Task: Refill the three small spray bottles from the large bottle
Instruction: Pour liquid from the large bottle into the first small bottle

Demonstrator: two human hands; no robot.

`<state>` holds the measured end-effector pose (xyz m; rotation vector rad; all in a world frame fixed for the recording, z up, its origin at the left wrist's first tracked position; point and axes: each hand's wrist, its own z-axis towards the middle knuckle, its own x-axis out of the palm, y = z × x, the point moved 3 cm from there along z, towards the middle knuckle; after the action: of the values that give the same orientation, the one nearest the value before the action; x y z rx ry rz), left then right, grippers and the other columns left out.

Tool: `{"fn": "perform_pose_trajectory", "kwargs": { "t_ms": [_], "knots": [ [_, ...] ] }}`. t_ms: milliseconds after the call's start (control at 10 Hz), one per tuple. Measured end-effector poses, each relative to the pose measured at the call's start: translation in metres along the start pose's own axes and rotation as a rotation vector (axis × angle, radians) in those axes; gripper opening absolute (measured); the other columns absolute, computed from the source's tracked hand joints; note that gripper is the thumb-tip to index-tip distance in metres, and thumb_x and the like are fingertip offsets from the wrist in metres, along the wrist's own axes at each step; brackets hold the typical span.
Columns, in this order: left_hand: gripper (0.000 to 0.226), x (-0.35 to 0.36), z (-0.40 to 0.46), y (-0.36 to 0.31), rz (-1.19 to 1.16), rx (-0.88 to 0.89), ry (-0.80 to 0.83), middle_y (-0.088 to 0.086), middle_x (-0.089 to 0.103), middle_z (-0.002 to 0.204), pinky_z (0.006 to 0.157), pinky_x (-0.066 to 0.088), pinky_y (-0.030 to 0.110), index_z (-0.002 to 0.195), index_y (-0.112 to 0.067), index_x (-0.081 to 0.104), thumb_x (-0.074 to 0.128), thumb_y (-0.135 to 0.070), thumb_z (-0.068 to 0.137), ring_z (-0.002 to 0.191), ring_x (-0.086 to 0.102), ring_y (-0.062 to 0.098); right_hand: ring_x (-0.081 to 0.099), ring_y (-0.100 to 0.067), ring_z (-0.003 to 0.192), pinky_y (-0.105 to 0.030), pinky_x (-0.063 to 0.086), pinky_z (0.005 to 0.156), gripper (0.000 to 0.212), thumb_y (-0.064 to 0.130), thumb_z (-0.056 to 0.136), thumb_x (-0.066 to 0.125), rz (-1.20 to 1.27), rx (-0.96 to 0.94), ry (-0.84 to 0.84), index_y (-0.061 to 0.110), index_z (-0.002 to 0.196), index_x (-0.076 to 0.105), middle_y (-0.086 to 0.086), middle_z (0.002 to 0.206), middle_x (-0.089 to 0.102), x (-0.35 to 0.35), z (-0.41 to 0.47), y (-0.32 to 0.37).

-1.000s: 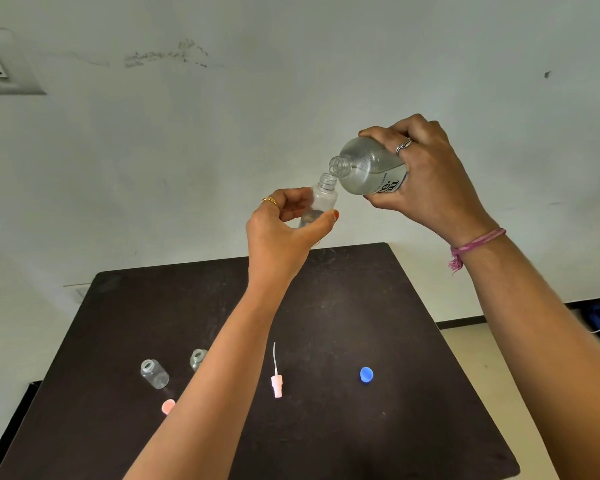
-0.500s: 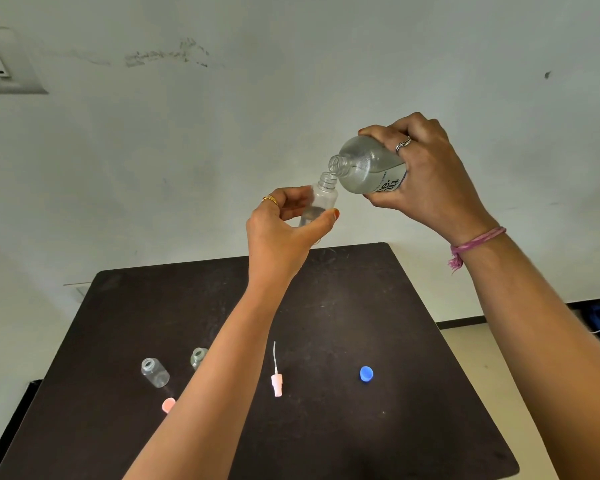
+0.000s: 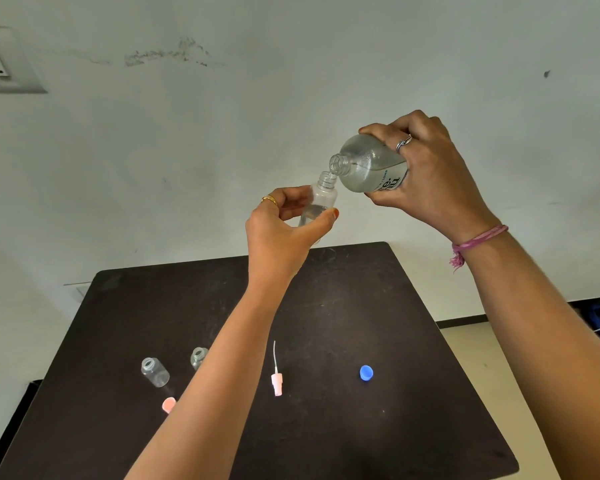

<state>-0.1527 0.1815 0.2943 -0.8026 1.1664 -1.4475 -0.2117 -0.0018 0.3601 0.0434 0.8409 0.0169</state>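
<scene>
My left hand (image 3: 281, 233) grips a small clear spray bottle (image 3: 321, 202) held upright above the table, its neck uncapped and some liquid in its lower part. My right hand (image 3: 426, 174) grips the large clear bottle (image 3: 368, 166), tipped left with its open mouth right over the small bottle's neck. Two more small clear bottles stand uncapped on the dark table: one (image 3: 155, 372) at the left, the other (image 3: 198, 356) partly hidden behind my left forearm.
On the dark table (image 3: 361, 427) lie a pink spray head with its white tube (image 3: 277, 379), a pink cap (image 3: 168, 404) by my forearm, and a blue cap (image 3: 366, 372). A pale wall stands behind; the floor shows at the right.
Both hands and bottles stay almost still. The liquid level in the small held bottle looks a little higher.
</scene>
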Motion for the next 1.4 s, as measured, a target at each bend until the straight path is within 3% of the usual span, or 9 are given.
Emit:
{"fn": "perform_pose_trajectory", "kwargs": {
  "t_ms": [1400],
  "knots": [
    [0.036, 0.002, -0.001, -0.0004, 0.02, 0.004, 0.007, -0.013, 0.07, 0.098, 0.088, 0.056, 0.024, 0.101, -0.029, 0.064, 0.085, -0.028, 0.072, 0.093, 0.066, 0.002, 0.046, -0.025, 0.107, -0.027, 0.042, 0.081, 0.071, 0.023, 0.067, 0.084, -0.004, -0.006, 0.03, 0.022, 0.132, 0.055, -0.009, 0.114, 0.051, 0.0001, -0.0005, -0.0007]
  ]
}}
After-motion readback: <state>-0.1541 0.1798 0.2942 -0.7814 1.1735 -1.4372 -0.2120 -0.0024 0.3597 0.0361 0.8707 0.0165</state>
